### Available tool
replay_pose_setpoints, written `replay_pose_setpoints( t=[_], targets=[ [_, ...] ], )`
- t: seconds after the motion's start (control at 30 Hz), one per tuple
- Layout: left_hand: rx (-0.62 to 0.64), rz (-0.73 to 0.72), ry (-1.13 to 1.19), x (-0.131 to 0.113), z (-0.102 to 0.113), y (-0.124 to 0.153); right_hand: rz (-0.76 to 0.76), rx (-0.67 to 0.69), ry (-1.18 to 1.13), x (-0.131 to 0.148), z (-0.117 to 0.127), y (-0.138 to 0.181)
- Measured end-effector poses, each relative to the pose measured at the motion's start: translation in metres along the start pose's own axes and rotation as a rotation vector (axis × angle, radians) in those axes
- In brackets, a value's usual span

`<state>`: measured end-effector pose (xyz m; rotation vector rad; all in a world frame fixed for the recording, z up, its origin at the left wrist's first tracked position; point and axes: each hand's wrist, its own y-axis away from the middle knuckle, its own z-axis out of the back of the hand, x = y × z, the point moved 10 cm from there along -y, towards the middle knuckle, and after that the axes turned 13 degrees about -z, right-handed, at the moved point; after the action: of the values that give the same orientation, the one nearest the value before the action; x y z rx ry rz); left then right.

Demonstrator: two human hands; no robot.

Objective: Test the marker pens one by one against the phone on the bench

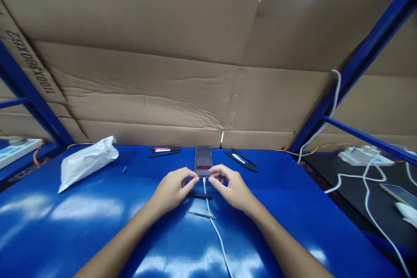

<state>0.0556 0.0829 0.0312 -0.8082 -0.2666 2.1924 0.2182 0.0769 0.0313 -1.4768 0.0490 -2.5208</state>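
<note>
Two hands are being held over a blue surface, the left hand and the right hand, with a white cable being led up between them to a phone lying flat. Whether it is being grasped by the grip of the fingertips at its lower end cannot be told. Thin black tools and a white plastic bag are being left beyond.

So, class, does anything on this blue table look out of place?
The crumpled white plastic bag lies askew at the left of the table, wrinkled and loose, while the black pen-like tools beside the phone sit in tidy rows.
</note>
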Motion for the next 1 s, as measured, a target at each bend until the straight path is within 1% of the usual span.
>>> replay_pose_setpoints(
  t=[0.03, 0.13, 0.23, 0.33, 0.47, 0.63, 0.83, 0.9, 1.0],
  targets=[
    [-0.022, 0.0, 0.052, -0.004, 0.001, 0.0, 0.0, 0.002, -0.074, 0.001, -0.003, 0.001],
    [-0.071, 0.012, 0.147, -0.012, -0.001, 0.0, 0.011, -0.008, -0.177, 0.006, -0.012, 0.004],
    [-0.125, 0.047, 0.195, -0.01, -0.001, 0.001, -0.011, -0.029, -0.281, 0.004, -0.014, 0.003],
    [-0.166, 0.072, 0.233, -0.006, 0.001, 0.002, -0.051, -0.036, -0.391, -0.002, -0.015, 0.001],
    [-0.177, 0.089, 0.301, -0.004, 0.0, 0.002, -0.086, 0.004, -0.486, -0.01, -0.02, -0.002],
    [-0.214, 0.137, 0.393, 0.002, -0.003, 0.003, -0.079, 0.02, -0.501, -0.01, -0.021, -0.002],
    [-0.221, 0.227, 0.541, 0.012, -0.015, 0.005, -0.013, -0.059, -0.424, -0.001, -0.014, -0.002],
    [-0.229, 0.246, 0.585, 0.012, -0.017, 0.004, -0.028, -0.054, -0.443, -0.004, -0.016, -0.003],
    [-0.229, 0.304, 0.651, 0.015, -0.022, 0.005, -0.094, -0.034, -0.484, -0.014, -0.02, -0.005]
  ],
)
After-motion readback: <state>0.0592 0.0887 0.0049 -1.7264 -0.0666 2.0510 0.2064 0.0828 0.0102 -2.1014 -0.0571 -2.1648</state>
